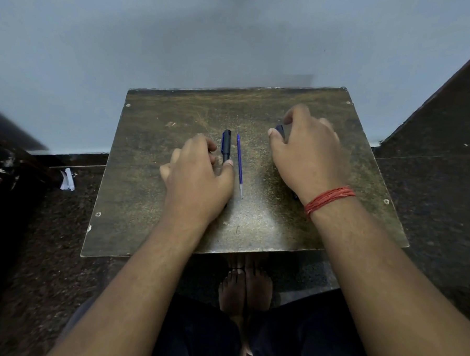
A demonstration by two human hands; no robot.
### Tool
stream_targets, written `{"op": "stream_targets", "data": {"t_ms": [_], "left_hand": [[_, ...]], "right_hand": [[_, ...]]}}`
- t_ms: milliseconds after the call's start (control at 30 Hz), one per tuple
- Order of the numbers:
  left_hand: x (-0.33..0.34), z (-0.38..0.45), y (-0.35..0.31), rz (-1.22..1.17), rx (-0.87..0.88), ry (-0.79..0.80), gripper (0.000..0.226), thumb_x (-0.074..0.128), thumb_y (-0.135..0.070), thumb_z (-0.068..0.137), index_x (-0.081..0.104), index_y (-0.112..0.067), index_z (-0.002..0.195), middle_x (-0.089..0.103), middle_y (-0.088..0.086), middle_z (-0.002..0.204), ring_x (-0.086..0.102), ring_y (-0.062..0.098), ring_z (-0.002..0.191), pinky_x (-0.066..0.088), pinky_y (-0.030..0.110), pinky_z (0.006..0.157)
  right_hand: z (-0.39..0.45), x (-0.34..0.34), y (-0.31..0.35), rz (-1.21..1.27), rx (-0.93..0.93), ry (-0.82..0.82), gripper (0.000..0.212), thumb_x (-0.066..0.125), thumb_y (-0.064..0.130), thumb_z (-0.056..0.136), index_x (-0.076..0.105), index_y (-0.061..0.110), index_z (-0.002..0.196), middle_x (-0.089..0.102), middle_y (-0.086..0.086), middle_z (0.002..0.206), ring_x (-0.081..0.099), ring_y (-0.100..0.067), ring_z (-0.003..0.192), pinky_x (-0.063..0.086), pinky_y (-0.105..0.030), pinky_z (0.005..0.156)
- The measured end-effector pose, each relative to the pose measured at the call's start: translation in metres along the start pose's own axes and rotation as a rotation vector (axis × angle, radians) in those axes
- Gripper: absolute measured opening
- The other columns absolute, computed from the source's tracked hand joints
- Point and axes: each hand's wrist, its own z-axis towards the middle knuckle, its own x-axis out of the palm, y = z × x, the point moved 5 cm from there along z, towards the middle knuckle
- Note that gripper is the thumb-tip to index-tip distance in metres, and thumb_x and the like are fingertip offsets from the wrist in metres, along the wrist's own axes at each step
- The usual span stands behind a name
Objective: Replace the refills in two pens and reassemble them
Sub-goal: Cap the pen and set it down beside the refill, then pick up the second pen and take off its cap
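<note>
On the brown bench (151, 200), the left hand (198, 173) curls its fingers and thumb around a dark blue pen (226, 146) that sticks out past its fingertips. Just beside it lies a thin blue refill (239, 164) with a silver tip. The right hand (308, 154) curls around another dark pen (280, 130), mostly hidden.

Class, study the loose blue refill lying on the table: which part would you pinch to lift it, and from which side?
Pinch the blue refill around the middle of its barrel, coming straight down from above. It lies flat on the table, thin and free, with clear gaps to the pen and the right hand.
</note>
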Motion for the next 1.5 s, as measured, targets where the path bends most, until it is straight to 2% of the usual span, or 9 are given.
{"op": "stream_targets", "data": {"t_ms": [333,733,800,867,967,1100,1233,1333,1500], "left_hand": [[0.008,0.0,0.0,0.082,0.043,0.013,0.03,0.062,-0.036,0.086,0.053,-0.022,0.111,0.061,-0.008,0.093,0.054,0.019,0.098,0.033,0.046,0.092],[0.007,0.002,0.004,0.028,0.0,-0.014,0.016,0.056,-0.034,0.091,0.051,-0.025,0.104,0.063,-0.012,0.077,0.06,0.02,0.094,0.034,0.047,0.092],[0.004,0.003,0.001,-0.056,0.005,-0.017,0.011,0.058,-0.031,0.093,0.052,-0.026,0.1,0.06,-0.014,0.074,0.061,0.015,0.087,0.042,0.046,0.091],[0.002,0.001,-0.007,-0.222,0.029,0.011,0.007,0.06,-0.026,0.094,0.054,-0.024,0.098,0.058,-0.014,0.075,0.057,0.001,0.071,0.048,0.03,0.077],[0.005,-0.005,-0.022,-0.36,0.088,0.12,0.008,0.061,-0.019,0.095,0.059,-0.018,0.102,0.058,-0.01,0.08,0.053,-0.004,0.064,0.043,0.013,0.06],[0.011,-0.013,-0.032,-0.454,0.133,0.213,0.01,0.063,-0.017,0.094,0.057,-0.024,0.097,0.057,-0.01,0.078,0.052,0.0,0.063,0.048,0.02,0.06],[0.018,-0.015,-0.027,-0.647,-0.019,0.333,0.008,0.062,-0.02,0.096,0.058,-0.026,0.094,0.06,-0.011,0.07,0.06,0.014,0.058,0.055,0.041,0.056],[0.023,-0.018,-0.026,-0.949,-0.209,0.439,0.017,0.049,-0.022,0.103,0.059,-0.009,0.098,0.058,0.0,0.071,0.055,0.015,0.053,0.052,0.033,0.05],[0.027,-0.02,-0.029,-1.191,-0.348,0.536,0.03,0.041,-0.023,0.105,0.062,-0.004,0.097,0.056,0.004,0.067,0.044,0.015,0.048,0.043,0.027,0.044]], "right_hand": [[-0.006,0.014,0.015,0.13,-0.103,0.039,0.02,0.057,0.036,0.095,0.056,0.021,0.108,0.06,0.01,0.084,0.053,-0.019,0.103,0.05,-0.044,0.087],[-0.006,0.017,0.017,0.218,-0.128,0.041,0.017,0.058,0.035,0.095,0.058,0.021,0.104,0.063,0.01,0.084,0.053,-0.017,0.101,0.049,-0.038,0.085],[-0.006,0.017,0.017,0.251,-0.118,0.031,0.015,0.059,0.033,0.094,0.06,0.021,0.102,0.062,0.012,0.081,0.053,-0.016,0.099,0.049,-0.037,0.083],[-0.005,0.016,0.015,0.349,-0.079,0.025,0.013,0.061,0.033,0.093,0.061,0.022,0.097,0.06,0.012,0.075,0.056,-0.013,0.089,0.049,-0.032,0.076],[-0.002,0.016,0.01,0.579,0.051,0.049,0.017,0.063,0.038,0.093,0.064,0.021,0.095,0.059,0.012,0.073,0.056,0.001,0.07,0.045,-0.018,0.064],[-0.001,0.022,0.002,0.857,0.226,0.091,0.023,0.068,0.035,0.092,0.067,0.013,0.097,0.062,0.002,0.079,0.059,-0.007,0.069,0.053,-0.029,0.071],[-0.001,0.025,0.0,1.038,0.283,0.123,0.01,0.07,0.021,0.092,0.067,0.011,0.094,0.063,-0.001,0.075,0.056,-0.006,0.062,0.045,-0.021,0.058],[-0.002,0.026,0.004,1.227,0.287,0.205,0.005,0.06,0.01,0.097,0.064,0.008,0.1,0.071,-0.005,0.078,0.058,-0.009,0.056,0.041,-0.02,0.05],[-0.006,0.028,0.01,1.344,0.291,0.303,0.016,0.049,0.003,0.101,0.06,0.001,0.113,0.074,-0.012,0.088,0.055,-0.02,0.052,0.047,-0.027,0.044]]}}
